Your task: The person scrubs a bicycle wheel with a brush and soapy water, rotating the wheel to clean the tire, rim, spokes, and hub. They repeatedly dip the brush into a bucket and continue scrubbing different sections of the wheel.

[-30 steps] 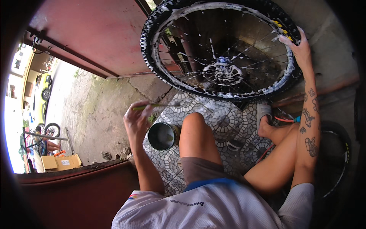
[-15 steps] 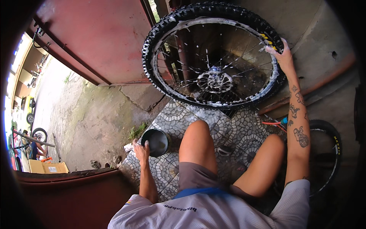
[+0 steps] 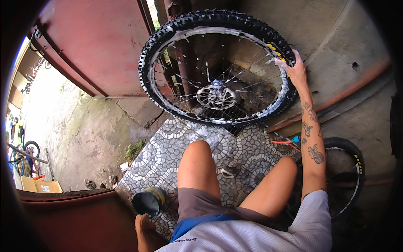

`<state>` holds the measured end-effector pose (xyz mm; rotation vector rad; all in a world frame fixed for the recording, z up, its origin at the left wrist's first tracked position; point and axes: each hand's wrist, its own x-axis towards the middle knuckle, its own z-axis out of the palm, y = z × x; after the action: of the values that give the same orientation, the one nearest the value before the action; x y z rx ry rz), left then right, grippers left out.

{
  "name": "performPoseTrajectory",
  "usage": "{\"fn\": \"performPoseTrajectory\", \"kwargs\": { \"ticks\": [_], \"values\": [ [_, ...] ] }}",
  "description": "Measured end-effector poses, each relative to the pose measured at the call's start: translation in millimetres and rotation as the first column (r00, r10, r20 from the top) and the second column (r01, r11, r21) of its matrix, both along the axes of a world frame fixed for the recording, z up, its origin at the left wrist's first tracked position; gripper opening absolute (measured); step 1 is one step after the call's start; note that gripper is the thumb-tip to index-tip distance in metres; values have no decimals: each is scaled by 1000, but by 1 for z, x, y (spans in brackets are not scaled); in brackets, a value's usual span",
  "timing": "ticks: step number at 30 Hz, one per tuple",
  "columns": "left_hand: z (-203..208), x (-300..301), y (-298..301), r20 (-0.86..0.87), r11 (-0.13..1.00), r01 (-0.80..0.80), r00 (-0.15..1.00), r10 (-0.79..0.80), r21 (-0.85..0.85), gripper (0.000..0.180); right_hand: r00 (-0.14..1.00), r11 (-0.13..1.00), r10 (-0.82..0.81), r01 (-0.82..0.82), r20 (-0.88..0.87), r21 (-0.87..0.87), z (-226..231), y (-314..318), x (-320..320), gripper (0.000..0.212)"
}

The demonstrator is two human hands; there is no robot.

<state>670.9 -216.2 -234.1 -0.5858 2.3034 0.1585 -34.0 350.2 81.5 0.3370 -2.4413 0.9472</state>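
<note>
A bicycle wheel [image 3: 235,17] with a knobby black tire stands tilted in front of me, streaked with white suds on tire, rim and spokes. Suds also coat the disc brake rotor [image 3: 215,98] at its hub. My right hand [image 3: 296,71] grips the tire at its right side, thumb on the inner side. Down by my left thigh, my left hand [image 3: 145,221] is closed at the near rim of a dark bucket [image 3: 146,203]. Cloudy liquid shows inside the bucket, which looks slightly tipped; the fingertips are partly hidden.
Patterned stone tiles [image 3: 163,145] lie under my feet, with a drain grate [image 3: 233,131] below the wheel. A second wheel [image 3: 362,168] rests at right, near an orange hose [image 3: 283,142]. A red metal gate [image 3: 100,42] rises at left. A cardboard box [image 3: 40,185] sits far left.
The bucket has come nearer to me along the tiles with my left hand, which has closed at its rim. My right hand stays on the tire. The whole view has shifted slightly.
</note>
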Motion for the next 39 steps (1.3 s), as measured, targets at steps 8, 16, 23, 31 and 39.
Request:
{"fn": "performPoseTrajectory", "kwargs": {
  "ticks": [8, 16, 23, 31, 39],
  "values": [
    [187, -235, 28, -865, 926, -225, 342, 367, 303, 42, 936, 939, 344, -342, -74, 47, 43, -66, 29, 66],
    [396, -395, 62, -414, 377, 206, 179, 893, 903, 63, 118, 179, 973, -931, 199, -318, 43, -155, 112, 62],
    [380, -275, -38, -348, 366, -418, 120, 930, 831, 26, 295, 520, 828, -721, 477, -458, -100, -68, 82, 41],
    [323, -195, 42, -522, 478, -374, -22, 853, 795, 28, 459, 691, 716, -577, 527, -435, -174, 23, 45, 36],
    [287, -105, 73, -477, 408, -368, -119, 871, 836, 59, 488, 657, 753, -603, 442, -453, -151, -9, 44, 35]
  ]
}}
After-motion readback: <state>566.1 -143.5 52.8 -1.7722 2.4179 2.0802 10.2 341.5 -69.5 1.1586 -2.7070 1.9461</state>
